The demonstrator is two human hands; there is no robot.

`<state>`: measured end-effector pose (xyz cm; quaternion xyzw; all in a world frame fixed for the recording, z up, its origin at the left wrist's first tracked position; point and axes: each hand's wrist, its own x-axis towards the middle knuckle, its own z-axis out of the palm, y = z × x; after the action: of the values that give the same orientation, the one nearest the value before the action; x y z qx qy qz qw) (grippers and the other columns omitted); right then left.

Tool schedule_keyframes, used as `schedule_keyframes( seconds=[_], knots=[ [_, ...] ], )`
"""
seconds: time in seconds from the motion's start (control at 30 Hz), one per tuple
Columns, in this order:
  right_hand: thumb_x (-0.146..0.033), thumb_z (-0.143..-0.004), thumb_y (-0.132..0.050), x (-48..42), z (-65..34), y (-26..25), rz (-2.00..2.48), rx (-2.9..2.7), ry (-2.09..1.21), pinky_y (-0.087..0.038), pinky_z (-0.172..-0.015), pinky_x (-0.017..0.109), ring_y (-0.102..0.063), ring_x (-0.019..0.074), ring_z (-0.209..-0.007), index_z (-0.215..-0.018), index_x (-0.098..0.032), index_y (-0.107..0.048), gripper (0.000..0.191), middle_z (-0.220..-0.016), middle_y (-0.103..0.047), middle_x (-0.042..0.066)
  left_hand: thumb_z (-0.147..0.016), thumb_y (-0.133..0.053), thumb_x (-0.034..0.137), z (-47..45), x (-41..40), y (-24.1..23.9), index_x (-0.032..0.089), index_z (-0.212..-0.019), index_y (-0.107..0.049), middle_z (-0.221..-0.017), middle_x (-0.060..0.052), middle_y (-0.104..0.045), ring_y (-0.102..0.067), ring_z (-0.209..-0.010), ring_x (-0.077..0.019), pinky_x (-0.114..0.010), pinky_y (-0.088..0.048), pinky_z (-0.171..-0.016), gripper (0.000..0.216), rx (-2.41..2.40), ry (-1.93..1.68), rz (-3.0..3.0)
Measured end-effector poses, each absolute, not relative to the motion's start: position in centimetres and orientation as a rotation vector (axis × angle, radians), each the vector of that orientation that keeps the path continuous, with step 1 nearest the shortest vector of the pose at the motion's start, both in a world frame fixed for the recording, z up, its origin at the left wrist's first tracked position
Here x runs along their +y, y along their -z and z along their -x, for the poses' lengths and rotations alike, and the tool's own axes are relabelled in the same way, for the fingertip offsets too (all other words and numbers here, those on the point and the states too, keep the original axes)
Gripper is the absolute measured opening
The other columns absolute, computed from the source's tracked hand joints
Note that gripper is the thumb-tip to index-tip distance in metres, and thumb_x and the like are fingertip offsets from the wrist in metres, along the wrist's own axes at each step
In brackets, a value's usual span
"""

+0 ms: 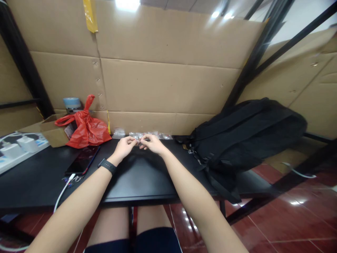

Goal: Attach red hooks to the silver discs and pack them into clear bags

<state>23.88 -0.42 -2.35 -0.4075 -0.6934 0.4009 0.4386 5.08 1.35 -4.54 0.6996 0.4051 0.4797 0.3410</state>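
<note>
Left hand [125, 144], right hand [152, 143]: fingertips pinched together on one small item [138, 141], too tiny to identify; clear packets [158, 135] just behind.

Bright ceiling lights glared above the cardboard wall [168, 80]; wide-angle distortion bent the edges, and detail was soft

Black wristband [107, 166] on left wrist, dark shorts [147, 243]

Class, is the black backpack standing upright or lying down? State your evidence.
Lying down: the black fabric backpack stretches flat along the black table, straps hanging over its edge.
</note>
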Motion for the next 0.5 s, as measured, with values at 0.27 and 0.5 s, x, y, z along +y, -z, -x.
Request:
schedule_keyframes(
  seconds=[0.27,0.5],
  knots=[
    [-0.030,-0.083,-0.070,-0.78,-23.88,2.35,0.930,-1.620,-1.118,-0.057,-0.052,0.019,-0.074,0.0148,-0.065,-0.085,-0.016,-0.058,0.019,-0.102,-0.068,0.009,-0.078,-0.070,0.048,-5.20,1.15,4.65,0.019,-0.087,-0.072,-0.094,-0.010,-0.077,-0.072,-0.092,-0.0268,-0.036,-0.053,-0.085,0.031,1.058,-1.271,-1.827],
    [-0.022,-0.082,-0.069,-1.35,-23.82,2.21,0.858,-1.551,-1.211,-0.061,-0.058,0.022,-0.074,0.0130,-0.070,-0.117,-0.025,-0.062,0.036,-0.122,-0.066,0.008,-0.078,-0.069,0.048,-5.35,1.06,4.40,0.017,-0.087,-0.069,-0.093,-0.010,-0.076,-0.072,-0.089,-0.0251,-0.038,-0.053,-0.088,0.032,0.995,-1.268,-1.770]
  ],
)
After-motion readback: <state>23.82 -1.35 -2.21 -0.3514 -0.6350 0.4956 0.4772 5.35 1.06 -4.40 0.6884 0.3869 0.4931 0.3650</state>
